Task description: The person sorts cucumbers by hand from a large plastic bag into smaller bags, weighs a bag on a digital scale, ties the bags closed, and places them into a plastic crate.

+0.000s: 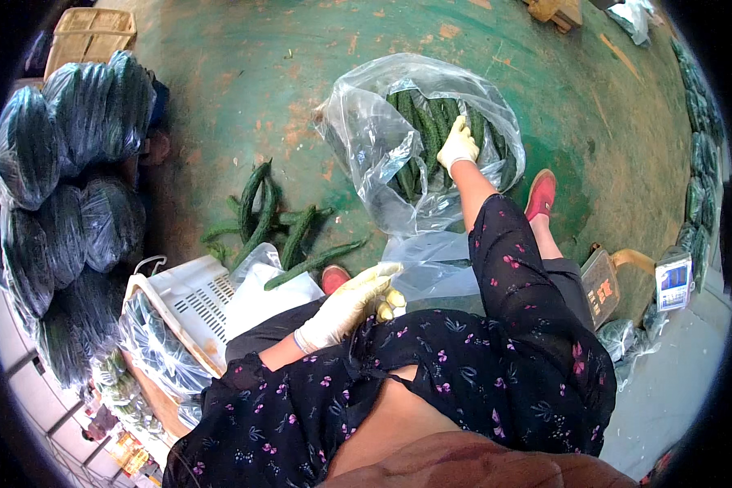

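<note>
My right hand (459,146), in a pale glove, reaches into a large clear plastic bag (372,146) on the floor and lies against the cucumbers (429,137) in it. Its fingers are partly curled, and whether they grip a cucumber cannot be told. My left hand (354,302), gloved too, hangs in front of my waist with its fingers bent and nothing visible between them. Several loose cucumbers (259,207) lie on the floor to the left of the bag. One of them (314,264) rests partly over a white plastic sheet (271,299). Another clear plastic piece (433,262) lies below the bag.
A white slatted plastic crate (198,293) with bagged produce stands at my left. Beyond it, filled bags of cucumbers (55,213) are stacked high. At the right are a scale (604,290) with its display (673,283) and more bags (622,341). My shoes (541,194) flank the bag's near side.
</note>
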A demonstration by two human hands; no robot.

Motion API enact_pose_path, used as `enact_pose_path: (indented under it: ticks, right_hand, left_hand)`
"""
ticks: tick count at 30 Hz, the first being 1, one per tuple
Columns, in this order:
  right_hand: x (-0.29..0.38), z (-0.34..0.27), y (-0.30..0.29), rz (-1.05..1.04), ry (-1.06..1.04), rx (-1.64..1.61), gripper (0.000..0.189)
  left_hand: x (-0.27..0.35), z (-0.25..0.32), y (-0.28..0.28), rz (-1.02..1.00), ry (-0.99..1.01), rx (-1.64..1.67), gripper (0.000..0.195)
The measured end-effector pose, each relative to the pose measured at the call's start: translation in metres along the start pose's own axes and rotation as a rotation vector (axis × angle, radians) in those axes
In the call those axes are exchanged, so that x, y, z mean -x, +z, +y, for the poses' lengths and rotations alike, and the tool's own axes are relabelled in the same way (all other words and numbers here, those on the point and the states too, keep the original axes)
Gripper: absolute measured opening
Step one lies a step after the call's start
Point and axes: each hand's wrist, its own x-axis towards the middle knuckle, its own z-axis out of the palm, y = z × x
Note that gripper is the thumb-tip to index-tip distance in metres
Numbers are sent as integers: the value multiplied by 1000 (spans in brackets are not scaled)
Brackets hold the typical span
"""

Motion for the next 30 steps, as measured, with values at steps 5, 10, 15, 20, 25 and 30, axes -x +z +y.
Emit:
enact_pose_path:
  ticks: [5, 10, 15, 20, 25, 30]
  right_hand:
    - [8, 20, 5, -110, 152, -432, 85]
    - [-21, 92, 91, -148, 199, -964, 56]
    - [24, 72, 80, -172, 84, -958, 57]
    - [22, 41, 90, -4, 140, -694, 68]
    - [31, 47, 76, -359, 266, -1550, 45]
    - [60, 80, 61, -842, 477, -2324, 15]
  left_hand:
    - [4, 1, 4, 9, -2, -6, 37]
    - [1, 3, 11, -22, -50, 42, 35]
    - [8, -6, 10, 32, -28, 88, 33]
    - [4, -10, 4, 49, -14, 82, 33]
    - [5, -10, 4, 62, -26, 49, 34]
    - [6, -10, 9, 65, -23, -12, 35]
